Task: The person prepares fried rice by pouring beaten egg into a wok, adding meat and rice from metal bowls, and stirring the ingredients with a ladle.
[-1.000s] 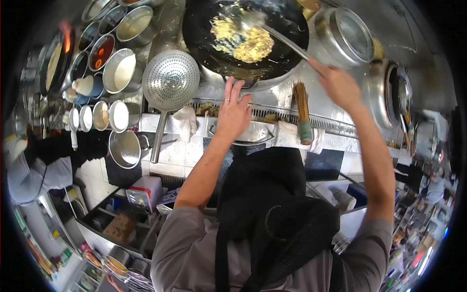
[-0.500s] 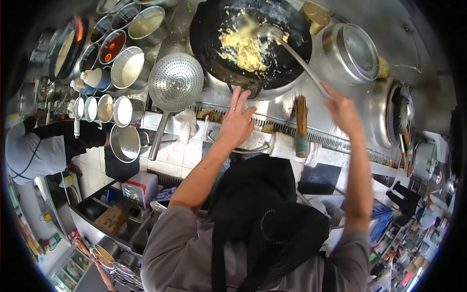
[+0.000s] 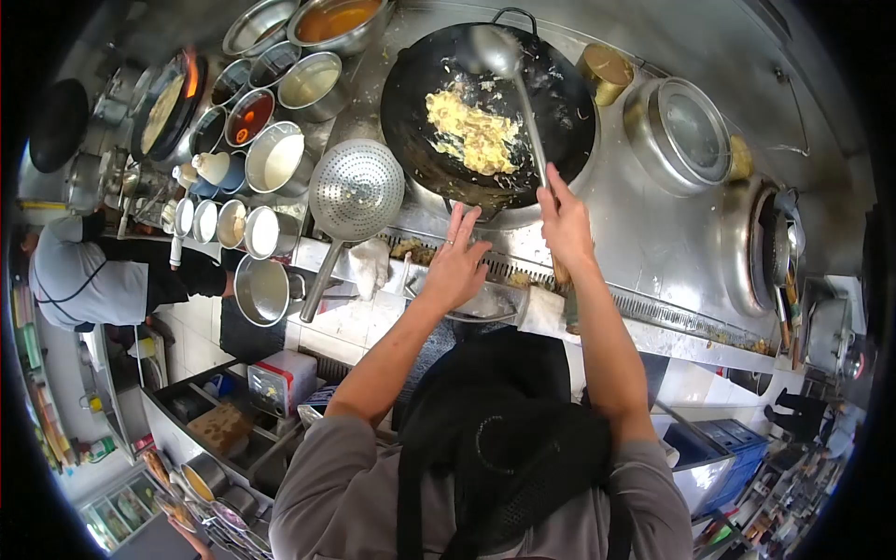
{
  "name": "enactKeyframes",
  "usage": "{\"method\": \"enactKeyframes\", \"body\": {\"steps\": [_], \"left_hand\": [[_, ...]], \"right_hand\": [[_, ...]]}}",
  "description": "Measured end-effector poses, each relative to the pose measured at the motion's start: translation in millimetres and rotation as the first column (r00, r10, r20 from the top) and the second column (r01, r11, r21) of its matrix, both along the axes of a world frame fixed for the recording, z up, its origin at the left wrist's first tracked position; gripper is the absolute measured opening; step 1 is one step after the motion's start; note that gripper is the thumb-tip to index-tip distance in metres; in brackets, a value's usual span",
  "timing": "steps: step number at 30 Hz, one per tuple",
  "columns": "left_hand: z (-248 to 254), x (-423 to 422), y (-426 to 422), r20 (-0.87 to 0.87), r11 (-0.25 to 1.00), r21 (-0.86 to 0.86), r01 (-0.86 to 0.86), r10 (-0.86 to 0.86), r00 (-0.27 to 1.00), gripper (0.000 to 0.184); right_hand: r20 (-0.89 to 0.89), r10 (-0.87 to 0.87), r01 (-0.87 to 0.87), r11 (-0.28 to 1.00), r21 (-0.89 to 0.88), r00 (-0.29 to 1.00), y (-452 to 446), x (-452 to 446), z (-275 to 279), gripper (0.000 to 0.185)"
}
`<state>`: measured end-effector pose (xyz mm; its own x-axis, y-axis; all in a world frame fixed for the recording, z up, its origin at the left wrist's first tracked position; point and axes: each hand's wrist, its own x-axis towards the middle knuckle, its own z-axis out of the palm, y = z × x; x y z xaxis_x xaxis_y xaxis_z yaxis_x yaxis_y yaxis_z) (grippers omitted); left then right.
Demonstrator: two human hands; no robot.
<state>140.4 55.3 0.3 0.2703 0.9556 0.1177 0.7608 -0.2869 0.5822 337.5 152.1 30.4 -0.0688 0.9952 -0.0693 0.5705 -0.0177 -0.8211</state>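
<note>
A black wok (image 3: 420,75) on the stove holds yellow scrambled egg (image 3: 471,135) with browned bits. My right hand (image 3: 567,231) is closed around the handle of a metal ladle (image 3: 527,117), whose bowl hangs blurred over the wok's far side, apart from the egg. My left hand (image 3: 455,269) is at the wok's near edge with fingers spread. Its fingertips reach the small near handle; whether they press on it I cannot tell. A perforated strainer (image 3: 357,191) lies left of that hand. Under my right forearm, a bamboo brush (image 3: 571,313) is mostly hidden.
Left of the wok stand several metal containers of sauces and powders, including a pot of white seasoning (image 3: 277,159). Lidded metal pots (image 3: 686,131) stand at right. A folded cloth (image 3: 543,313) lies on the front ledge. A co-worker (image 3: 93,271) stands at far left.
My right hand has moved left and a little down, bringing the ladle up off the egg toward the wok's far side. My left hand stays by the near handle. The view has shifted.
</note>
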Motion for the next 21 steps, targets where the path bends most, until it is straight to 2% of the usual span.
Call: {"method": "enactKeyframes", "body": {"steps": [1, 3, 4, 5, 7, 9, 11, 13, 15, 16, 18, 20, 21], "left_hand": [[-0.8, 2.0, -1.9, -0.006, 1.0, 0.002, 0.004, -0.004, 1.0, 0.033], [-0.1, 7.0, -0.2, 0.008, 1.0, -0.005, -0.01, 0.01, 1.0, 0.034], [1.5, 9.1, 0.8, 0.001, 1.0, 0.005, 0.006, -0.006, 1.0, 0.034], [2.7, 10.7, 0.3, -0.01, 1.0, 0.016, -0.006, 0.006, 1.0, 0.034], [1.8, 11.9, 1.6, -0.031, 1.0, 0.031, -0.007, 0.008, 0.999, 0.035], [-1.7, 9.8, 0.0, -0.032, 1.0, 0.029, -0.003, 0.004, 0.999, 0.034], [-2.1, 10.5, -2.7, -0.075, 0.998, 0.062, -0.008, 0.013, 0.997, 0.033], [-1.7, 10.6, -3.0, -0.117, 0.995, 0.097, -0.029, 0.04, 0.992, 0.031], [-1.8, 12.3, -8.9, -0.06, 0.992, 0.114, -0.048, 0.056, 0.997, 0.031], [-1.7, 12.8, -13.1, -0.038, 0.99, 0.12, -0.069, 0.074, 0.997, 0.033], [0.7, 18.0, -35.6, 0.018, 0.984, 0.058, -0.17, 0.17, 0.985, 0.034], [1.7, 24.1, -59.3, 0.16, 0.955, -0.074, -0.287, 0.295, 0.942, 0.035], [-0.2, 25.1, -79.2, 0.171, 0.94, -0.078, -0.333, 0.342, 0.924, 0.035]], "right_hand": [[-0.006, -0.004, 0.004, 1.0, 0.002, 1.0, 10.7, -2.1, -12.8, 0.049], [0.169, -0.027, 0.008, 0.993, 0.114, 0.985, 24.0, 0.2, -22.0, 0.048], [0.102, 0.017, -0.016, 1.0, -0.015, 0.995, 20.3, 6.3, -19.7, 0.045], [0.096, 0.003, -0.002, 1.0, -0.006, 0.995, 12.7, 19.8, -16.0, 0.045], [0.262, 0.319, -0.337, 0.941, 0.025, 0.911, -8.8, 61.1, -6.4, 0.045], [0.566, 0.346, -0.394, 0.918, -0.04, 0.748, -26.4, 98.4, 25.4, 0.045], [0.631, 0.312, -0.452, 0.889, 0.068, 0.71, -38.1, 134.1, 64.4, 0.043], [0.74, 0.303, -0.424, 0.905, -0.027, 0.6, -47.2, 151.9, 115.4, 0.044], [0.704, 0.368, -0.418, 0.902, -0.11, 0.608, -60.0, 157.4, 176.0, 0.046], [0.699, 0.403, -0.454, 0.882, -0.125, 0.591, -67.3, 166.6, 172.7, 0.046], [0.518, 0.49, -0.489, 0.859, -0.151, 0.701, -63.0, 189.5, 165.3, 0.048], [0.558, 0.436, -0.505, 0.863, -0.035, 0.706, -42.1, 181.0, 102.0, 0.047], [0.43, 0.434, -0.502, 0.863, 0.053, 0.792, -28.9, 175.4, 47.9, 0.046]]}}
